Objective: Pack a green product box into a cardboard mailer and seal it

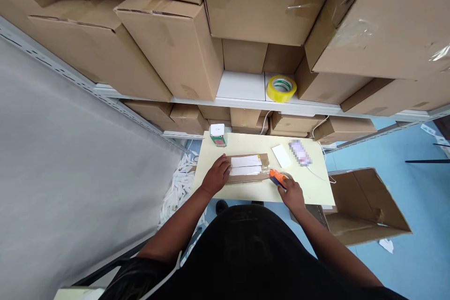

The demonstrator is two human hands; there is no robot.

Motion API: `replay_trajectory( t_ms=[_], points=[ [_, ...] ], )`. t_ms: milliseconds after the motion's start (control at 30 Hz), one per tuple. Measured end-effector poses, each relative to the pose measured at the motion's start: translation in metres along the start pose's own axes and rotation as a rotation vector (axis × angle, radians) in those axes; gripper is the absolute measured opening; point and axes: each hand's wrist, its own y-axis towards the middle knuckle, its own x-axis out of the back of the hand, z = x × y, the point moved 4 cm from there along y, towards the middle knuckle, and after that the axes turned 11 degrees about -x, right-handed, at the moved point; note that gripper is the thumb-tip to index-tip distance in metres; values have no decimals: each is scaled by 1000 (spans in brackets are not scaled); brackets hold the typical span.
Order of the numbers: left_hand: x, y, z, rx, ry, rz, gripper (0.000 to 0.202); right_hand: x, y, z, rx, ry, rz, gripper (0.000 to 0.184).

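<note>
A flat brown cardboard box [246,178] with white paper labels [246,160] on top lies on the pale table [242,192]. My left hand [217,176] rests on the box's left end, fingers laid over its edge. In my right hand [292,193] is an orange and blue tape dispenser [277,177], its front touching or very near the box's right end. Clear tape shows shiny at that end. The fingers of my right hand are wrapped round the dispenser, and part of the tape roll is hidden by them.
A small green and white box [218,135] stands at the table's back left. A white card [281,155] and a phone [300,153] with a cable lie at the right. Yellow tape [281,88] sits on the shelf among cartons. An open carton [365,206] stands right; paper strips [176,187] cover the left floor.
</note>
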Motion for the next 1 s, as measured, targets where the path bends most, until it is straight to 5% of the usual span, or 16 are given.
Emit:
replay_trajectory(
  t_ms=[100,267,400,533,733,867,1000],
  points=[
    [1,1,2,-37,-8,25,24,-19,0,-24,-54,-277,101,44],
    [1,3,1,-26,-15,24,22,-34,12,-16,-74,-394,120,38],
    [-5,5,1,78,6,-7,21,-20,14,-24,-156,-204,106,37],
    [-11,7,0,96,50,-43,17,20,3,-35,-259,257,87,40],
    [-24,12,-3,22,32,8,15,78,8,20,-203,765,233,34],
    [-39,-3,-5,-4,51,41,16,84,21,60,-190,838,411,28],
    [-47,-18,-5,22,59,16,16,90,27,68,-178,777,502,25]
  ],
)
